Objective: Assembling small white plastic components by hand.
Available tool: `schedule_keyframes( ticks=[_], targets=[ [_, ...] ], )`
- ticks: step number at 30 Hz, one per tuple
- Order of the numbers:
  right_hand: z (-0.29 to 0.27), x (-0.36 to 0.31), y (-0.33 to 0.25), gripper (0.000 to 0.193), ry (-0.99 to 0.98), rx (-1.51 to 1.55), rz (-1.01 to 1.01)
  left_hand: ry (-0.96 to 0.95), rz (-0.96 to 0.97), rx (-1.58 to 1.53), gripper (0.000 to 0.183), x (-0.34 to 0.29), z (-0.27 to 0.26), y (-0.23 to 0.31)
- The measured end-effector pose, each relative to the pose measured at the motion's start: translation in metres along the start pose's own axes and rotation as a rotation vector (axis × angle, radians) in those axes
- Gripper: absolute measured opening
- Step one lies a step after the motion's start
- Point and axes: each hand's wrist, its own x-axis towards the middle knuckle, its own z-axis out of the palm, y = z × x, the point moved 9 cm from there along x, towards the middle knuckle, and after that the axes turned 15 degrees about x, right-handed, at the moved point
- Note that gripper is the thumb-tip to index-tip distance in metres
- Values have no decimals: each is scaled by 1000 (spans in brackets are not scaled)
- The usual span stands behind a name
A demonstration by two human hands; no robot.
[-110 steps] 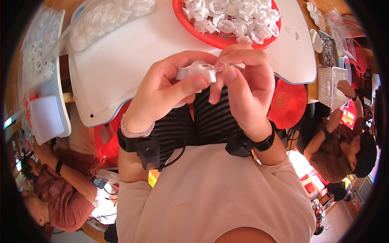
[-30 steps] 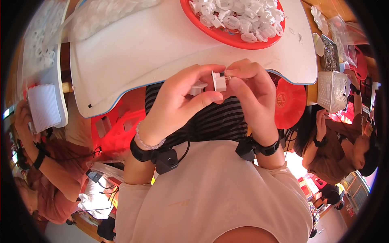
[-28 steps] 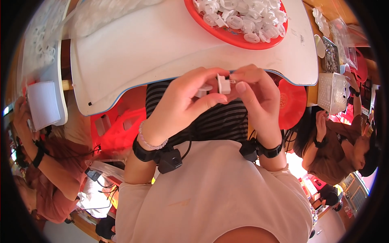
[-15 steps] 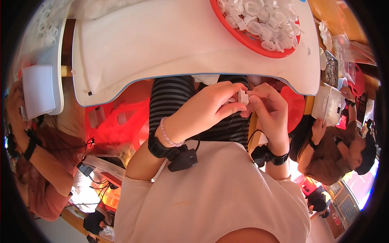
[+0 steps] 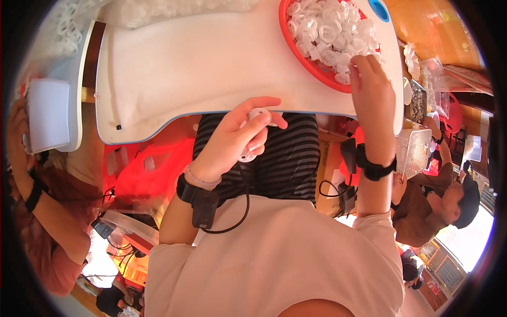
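Above my lap, my left hand [image 5: 232,138] is closed around small white plastic parts. One round white part [image 5: 259,113] shows between its thumb and fingers, and another white piece peeks out below the curled fingers. My right hand [image 5: 373,90] is over the near right rim of a red basin [image 5: 301,59] heaped with white and clear plastic parts [image 5: 330,34]. Its fingers are bent together against the pieces at the heap's edge. What lies between those fingertips is hidden.
The basin stands on a white table [image 5: 185,63] with a curved blue edge. A clear plastic bag [image 5: 185,10] lies at the far side. White ribbed sheets [image 5: 48,116] are at the left, beside another person's hand. A white perforated basket [image 5: 412,150] is at the right, near a co-worker.
My hands have separated. The right one has moved up and away to the basin; the left has shifted left, still holding white plastic parts. The basin sits slightly lower in view.
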Motion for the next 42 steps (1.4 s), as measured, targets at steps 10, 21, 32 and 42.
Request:
schedule_keyframes(
  ticks=[10,21,32,42],
  targets=[
    [1,3,-24,18,36,-184,-91,100,38,-49,27,-3,-22,11],
    [64,21,-23,13,-345,-147,-295,56,74,192,33,-5,-4,41],
    [76,30,-24,10,-313,-239,-328,30,152,327,36,1,3,47],
    [69,29,-27,20,-250,-16,-367,66,123,337,31,6,-1,44]
  ],
)
